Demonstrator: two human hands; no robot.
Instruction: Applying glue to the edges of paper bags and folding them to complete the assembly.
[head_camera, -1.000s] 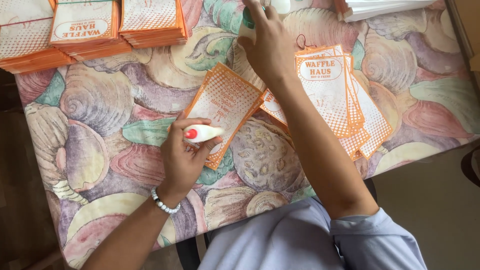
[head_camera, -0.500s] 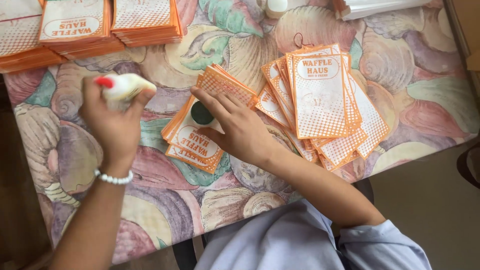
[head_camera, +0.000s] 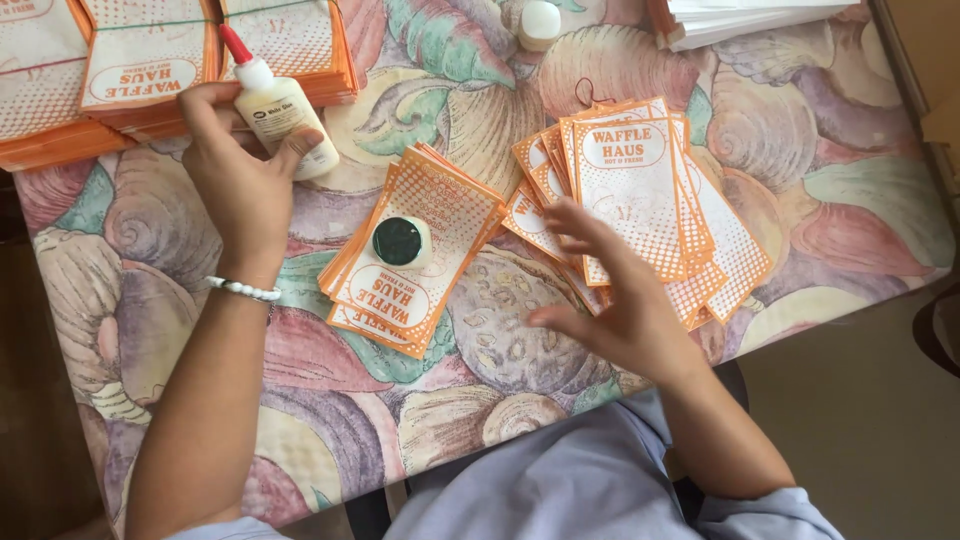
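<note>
The left hand (head_camera: 240, 190) grasps a white glue bottle (head_camera: 280, 115) with a red nozzle, fingers wrapped round its body, the thumb across the front. The bottle lies tilted, its long axis running from 11 o'clock to 5 o'clock, with the red tip pointing toward 11 o'clock, at the bundled stacks of orange-and-white paper bags (head_camera: 140, 70) along the far left edge of the surface (head_camera: 480, 400). The base of the bottle sits near the shell-patterned cloth covering that surface. A white bead bracelet (head_camera: 243, 290) circles the left wrist.

The right hand (head_camera: 620, 300) hovers with fingers released and spread, holding nothing, its fingertips just over the near edge of a fanned pile of orange-checked paper bags (head_camera: 640, 190) at 1 o'clock from it. That pile's long sides run roughly from 12 to 6 o'clock.

Between the two hands lies a smaller stack of the same bags (head_camera: 420, 250), turned so its long axis runs from 1 o'clock to 7 o'clock. A round dark-topped white weight or cap (head_camera: 402, 242) rests on top of it.

At the far edge, a small white container (head_camera: 540, 25) stands at 12 o'clock, and a stack of white sheets (head_camera: 760, 18) lies at the 1 o'clock corner
</note>
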